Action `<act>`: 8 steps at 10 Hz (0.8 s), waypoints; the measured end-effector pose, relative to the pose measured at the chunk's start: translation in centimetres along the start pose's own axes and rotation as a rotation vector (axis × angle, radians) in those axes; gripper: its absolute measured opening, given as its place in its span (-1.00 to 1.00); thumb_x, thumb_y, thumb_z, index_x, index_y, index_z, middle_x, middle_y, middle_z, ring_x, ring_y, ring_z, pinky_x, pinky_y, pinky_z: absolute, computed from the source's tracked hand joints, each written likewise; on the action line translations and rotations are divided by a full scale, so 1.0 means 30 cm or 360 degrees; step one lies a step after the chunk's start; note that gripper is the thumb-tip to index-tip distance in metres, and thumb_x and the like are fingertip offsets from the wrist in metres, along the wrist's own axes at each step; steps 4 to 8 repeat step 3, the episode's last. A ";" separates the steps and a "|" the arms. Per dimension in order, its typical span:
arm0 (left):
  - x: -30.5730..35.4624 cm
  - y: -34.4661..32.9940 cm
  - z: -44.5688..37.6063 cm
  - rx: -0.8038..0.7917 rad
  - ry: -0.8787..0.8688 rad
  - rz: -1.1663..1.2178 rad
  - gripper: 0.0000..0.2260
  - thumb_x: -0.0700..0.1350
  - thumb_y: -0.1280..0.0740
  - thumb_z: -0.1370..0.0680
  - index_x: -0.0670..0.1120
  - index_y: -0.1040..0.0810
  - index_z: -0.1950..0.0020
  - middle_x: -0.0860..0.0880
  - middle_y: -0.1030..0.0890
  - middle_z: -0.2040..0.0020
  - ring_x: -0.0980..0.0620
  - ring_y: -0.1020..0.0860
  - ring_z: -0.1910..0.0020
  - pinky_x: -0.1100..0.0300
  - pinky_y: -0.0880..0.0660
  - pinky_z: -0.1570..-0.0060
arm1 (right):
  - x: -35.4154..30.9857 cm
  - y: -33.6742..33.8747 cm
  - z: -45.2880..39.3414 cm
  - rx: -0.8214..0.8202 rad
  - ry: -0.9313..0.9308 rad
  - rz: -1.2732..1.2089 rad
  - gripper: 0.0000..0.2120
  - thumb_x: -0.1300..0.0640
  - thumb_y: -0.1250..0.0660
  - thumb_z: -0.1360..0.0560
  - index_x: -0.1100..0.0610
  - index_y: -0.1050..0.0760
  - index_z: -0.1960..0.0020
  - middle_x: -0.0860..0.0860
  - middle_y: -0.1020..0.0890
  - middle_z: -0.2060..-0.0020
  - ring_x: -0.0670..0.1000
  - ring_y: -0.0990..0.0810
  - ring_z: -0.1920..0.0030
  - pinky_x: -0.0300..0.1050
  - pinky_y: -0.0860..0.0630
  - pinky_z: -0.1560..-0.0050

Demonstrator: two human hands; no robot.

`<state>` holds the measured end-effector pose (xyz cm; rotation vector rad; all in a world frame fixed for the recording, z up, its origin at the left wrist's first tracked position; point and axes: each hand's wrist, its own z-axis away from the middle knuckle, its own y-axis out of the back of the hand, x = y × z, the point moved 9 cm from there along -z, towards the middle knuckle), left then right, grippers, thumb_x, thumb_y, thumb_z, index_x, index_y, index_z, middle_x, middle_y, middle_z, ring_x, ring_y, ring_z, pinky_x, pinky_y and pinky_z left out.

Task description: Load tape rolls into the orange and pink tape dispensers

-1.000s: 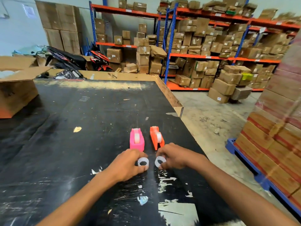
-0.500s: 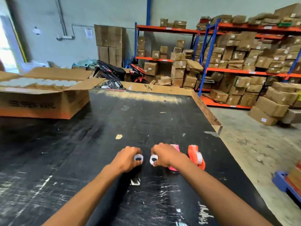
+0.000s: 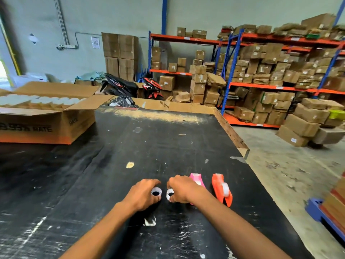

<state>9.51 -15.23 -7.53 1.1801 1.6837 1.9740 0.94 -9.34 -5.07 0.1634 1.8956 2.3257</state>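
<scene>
My left hand (image 3: 142,196) grips a small white tape ring (image 3: 156,192) just above the black table (image 3: 112,165). A second white ring (image 3: 169,194) is pinched in my right hand (image 3: 183,189), a short gap from the first. Behind my right hand stands the pink dispenser (image 3: 197,179), half hidden by it. The orange dispenser (image 3: 222,189) stands to its right with a clear tape roll showing in its side.
An open cardboard box (image 3: 46,126) full of white rolls sits at the table's far left. The table's right edge (image 3: 240,144) drops to a concrete floor. Shelves of cartons and a parked scooter (image 3: 121,86) stand beyond. A blue pallet (image 3: 324,214) is at right.
My view has swung left and up, bringing the open box into sight. Both hands moved left of the dispensers, each still holding its ring; my right hand now covers part of the pink dispenser.
</scene>
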 end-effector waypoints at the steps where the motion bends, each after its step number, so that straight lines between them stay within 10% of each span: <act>1: 0.003 0.004 0.015 -0.0009 0.0032 -0.0025 -0.53 0.02 -0.31 -0.43 0.00 -0.44 -0.35 -0.03 -0.58 -0.28 -0.08 -0.52 -0.26 0.05 -0.50 -0.11 | -0.009 0.006 0.015 0.0017 0.0024 0.0025 -0.64 0.14 -0.37 -0.53 0.24 -0.52 -0.29 0.27 -0.57 -0.24 0.32 -0.56 -0.22 0.07 -0.52 -0.13; 8: 0.022 0.012 0.031 0.0019 0.0037 -0.0048 -0.48 0.06 -0.33 -0.42 -0.02 -0.40 -0.37 -0.05 -0.56 -0.24 -0.10 -0.46 -0.28 0.06 -0.46 -0.16 | -0.016 0.003 0.037 0.0066 0.0032 0.0064 -0.61 0.11 -0.34 -0.54 0.26 -0.45 -0.31 0.27 -0.53 -0.29 0.29 -0.45 -0.32 0.11 -0.43 -0.25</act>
